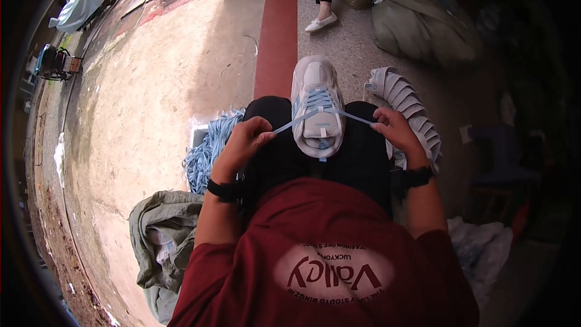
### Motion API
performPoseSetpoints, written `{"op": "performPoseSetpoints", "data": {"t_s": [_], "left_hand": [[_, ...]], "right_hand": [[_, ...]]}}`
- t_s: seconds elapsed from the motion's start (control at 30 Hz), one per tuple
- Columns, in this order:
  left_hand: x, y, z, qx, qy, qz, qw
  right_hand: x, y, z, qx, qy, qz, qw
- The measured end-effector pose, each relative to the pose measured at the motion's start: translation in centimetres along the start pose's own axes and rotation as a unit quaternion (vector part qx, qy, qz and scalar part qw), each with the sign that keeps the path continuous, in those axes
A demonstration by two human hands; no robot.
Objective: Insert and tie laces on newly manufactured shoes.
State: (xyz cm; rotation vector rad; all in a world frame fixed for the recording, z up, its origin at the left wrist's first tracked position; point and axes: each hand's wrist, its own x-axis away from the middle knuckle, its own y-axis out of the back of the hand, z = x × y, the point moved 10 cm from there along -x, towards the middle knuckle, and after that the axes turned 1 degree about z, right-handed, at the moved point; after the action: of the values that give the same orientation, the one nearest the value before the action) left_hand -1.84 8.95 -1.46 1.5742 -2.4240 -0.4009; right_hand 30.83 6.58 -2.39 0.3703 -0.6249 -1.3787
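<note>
A pale grey and white sneaker [313, 75] rests on my lap between my knees, its toe pointing away from me. Light blue shoelace [358, 118] criss-crosses its front, and the two loose ends stretch out to either side. My left hand [247, 139] pinches one end to the left of the shoe. On the other side, my right hand [396, 128] pinches the opposite end between thumb and fingers. Both ends look taut, leaving the shoe near its tongue [321, 127].
A heap of light blue laces [212, 151] lies left of my knee. Beyond my right hand curves a row of stacked pale shoe parts [408, 100]. Large green sacks [423, 24] stand far right, near another person's white shoe [321, 22]. A grey-green cloth [160, 230] sits lower left.
</note>
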Motion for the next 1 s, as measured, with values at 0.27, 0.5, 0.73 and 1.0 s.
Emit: {"op": "performPoseSetpoints", "data": {"t_s": [0.27, 0.5, 0.73, 1.0], "left_hand": [[-4.2, -4.3, -2.6, -0.065, -0.016, 0.023, 0.997], [-5.1, -4.7, -2.4, -0.071, -0.010, -0.017, 0.997], [-4.9, -4.6, -0.9, -0.039, 0.011, -0.019, 0.999], [-4.6, -4.6, -0.6, -0.028, 0.015, -0.024, 0.999]], "right_hand": [[-3.5, -4.3, 10.2, 0.031, 0.219, -0.063, 0.973], [-4.0, -6.6, 13.2, 0.222, 0.328, -0.034, 0.918], [-4.3, -7.7, 13.4, 0.317, 0.305, -0.035, 0.897], [-4.8, -5.9, 10.7, 0.093, 0.207, -0.034, 0.973]]}}
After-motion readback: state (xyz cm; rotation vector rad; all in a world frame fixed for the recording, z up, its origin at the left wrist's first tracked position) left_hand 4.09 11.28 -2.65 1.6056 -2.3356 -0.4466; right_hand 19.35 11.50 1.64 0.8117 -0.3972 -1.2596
